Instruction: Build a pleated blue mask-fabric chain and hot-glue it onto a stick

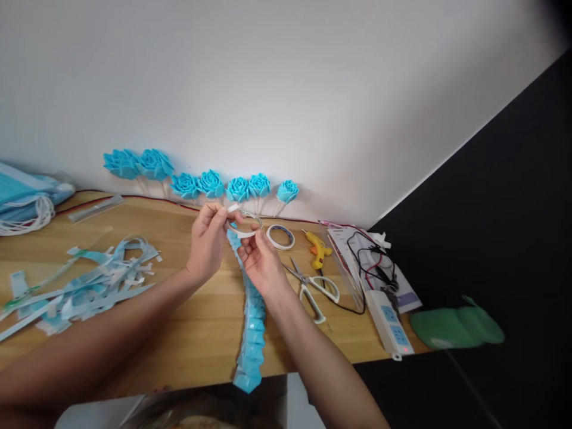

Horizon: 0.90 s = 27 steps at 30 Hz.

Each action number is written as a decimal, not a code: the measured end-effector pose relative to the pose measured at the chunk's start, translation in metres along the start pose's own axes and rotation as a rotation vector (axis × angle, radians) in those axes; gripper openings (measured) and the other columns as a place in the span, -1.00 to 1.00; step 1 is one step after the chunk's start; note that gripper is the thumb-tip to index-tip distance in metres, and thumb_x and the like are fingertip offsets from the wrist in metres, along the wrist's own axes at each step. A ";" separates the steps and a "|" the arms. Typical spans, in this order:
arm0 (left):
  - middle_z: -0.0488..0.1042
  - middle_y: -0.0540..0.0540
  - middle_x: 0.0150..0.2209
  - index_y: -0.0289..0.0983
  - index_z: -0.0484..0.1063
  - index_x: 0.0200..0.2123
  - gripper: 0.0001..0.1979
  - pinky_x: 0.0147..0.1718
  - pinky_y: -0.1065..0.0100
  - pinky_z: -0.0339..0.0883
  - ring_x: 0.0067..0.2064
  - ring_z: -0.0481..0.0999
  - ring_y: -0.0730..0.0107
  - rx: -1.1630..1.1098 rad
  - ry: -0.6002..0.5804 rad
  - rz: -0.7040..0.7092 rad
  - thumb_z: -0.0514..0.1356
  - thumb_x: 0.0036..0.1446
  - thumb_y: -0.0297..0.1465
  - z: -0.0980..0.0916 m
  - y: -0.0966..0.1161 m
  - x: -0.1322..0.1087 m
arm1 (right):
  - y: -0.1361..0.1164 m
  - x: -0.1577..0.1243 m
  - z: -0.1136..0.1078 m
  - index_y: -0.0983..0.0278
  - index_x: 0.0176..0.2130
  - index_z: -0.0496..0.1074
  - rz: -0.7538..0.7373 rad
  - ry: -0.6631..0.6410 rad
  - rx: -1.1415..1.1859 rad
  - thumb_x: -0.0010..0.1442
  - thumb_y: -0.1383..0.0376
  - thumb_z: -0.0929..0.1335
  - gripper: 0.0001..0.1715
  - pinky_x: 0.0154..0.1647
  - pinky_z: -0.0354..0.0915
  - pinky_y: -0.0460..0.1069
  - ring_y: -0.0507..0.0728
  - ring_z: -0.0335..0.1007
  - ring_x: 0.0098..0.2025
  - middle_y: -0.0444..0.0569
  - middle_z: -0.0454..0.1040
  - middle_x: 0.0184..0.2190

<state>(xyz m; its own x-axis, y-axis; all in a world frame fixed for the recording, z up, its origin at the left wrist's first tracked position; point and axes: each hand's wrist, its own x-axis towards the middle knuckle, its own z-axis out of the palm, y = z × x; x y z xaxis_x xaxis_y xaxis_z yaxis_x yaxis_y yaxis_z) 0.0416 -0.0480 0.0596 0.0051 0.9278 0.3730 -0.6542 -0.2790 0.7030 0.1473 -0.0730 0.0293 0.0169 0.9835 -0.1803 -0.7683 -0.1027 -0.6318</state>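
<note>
My left hand [206, 240] and my right hand [260, 260] are raised over the wooden table [187, 333], both pinching a curling white backing strip [245, 226]. The left fingers grip its upper end, the right fingers its lower part. A long folded blue paper strip [252, 333] hangs from below the hands down past the table's front edge. Both hands are closed in a pinch.
Several blue paper roses [210, 183] lean on the wall. A tape roll [280, 236], scissors [313, 289], yellow glue gun [318, 249], power strip [389, 322] with wires and papers lie at right. Blue and white paper scraps [84, 283] lie at left; a green object [456, 326] sits beyond the table's right end.
</note>
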 end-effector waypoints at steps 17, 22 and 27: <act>0.43 0.00 -0.44 -0.25 0.37 -0.40 -0.75 -0.49 0.47 0.29 -0.46 0.39 0.48 0.257 -0.219 -0.466 0.33 0.12 -0.23 -0.039 0.003 -0.008 | -0.101 0.017 -0.045 0.25 -0.48 0.53 -0.473 -0.037 -1.933 0.17 0.37 0.39 -0.80 -0.06 0.20 0.04 0.22 0.47 -0.15 0.09 0.59 -0.35; 0.38 0.02 -0.51 -0.25 0.39 -0.44 -0.73 -0.46 0.43 0.27 -0.48 0.33 0.48 0.357 -0.309 -0.384 0.32 0.13 -0.20 -0.048 0.005 -0.010 | -0.067 0.010 -0.017 0.22 -0.14 0.57 -0.396 -0.374 -1.507 0.38 0.15 0.20 -0.60 -0.07 0.28 0.01 0.14 0.49 -0.13 -0.02 0.61 -0.19; 0.37 0.03 -0.53 -0.24 0.38 -0.45 -0.69 -0.47 0.42 0.25 -0.49 0.32 0.47 0.381 -0.290 -0.373 0.31 0.12 -0.15 -0.056 0.010 -0.008 | -0.052 0.003 0.005 0.25 -0.30 0.54 -0.336 -0.347 -1.374 0.24 0.14 0.34 -0.74 -0.29 0.26 -0.07 0.07 0.42 -0.32 -0.13 0.55 -0.38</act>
<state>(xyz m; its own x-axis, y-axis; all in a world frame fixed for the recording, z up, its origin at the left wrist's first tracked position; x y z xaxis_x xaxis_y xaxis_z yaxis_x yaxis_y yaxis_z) -0.0078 -0.0443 0.0298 0.4234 0.8895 0.1716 -0.2521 -0.0663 0.9654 0.1836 -0.0644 0.0655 -0.2364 0.9548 0.1801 0.4492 0.2718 -0.8511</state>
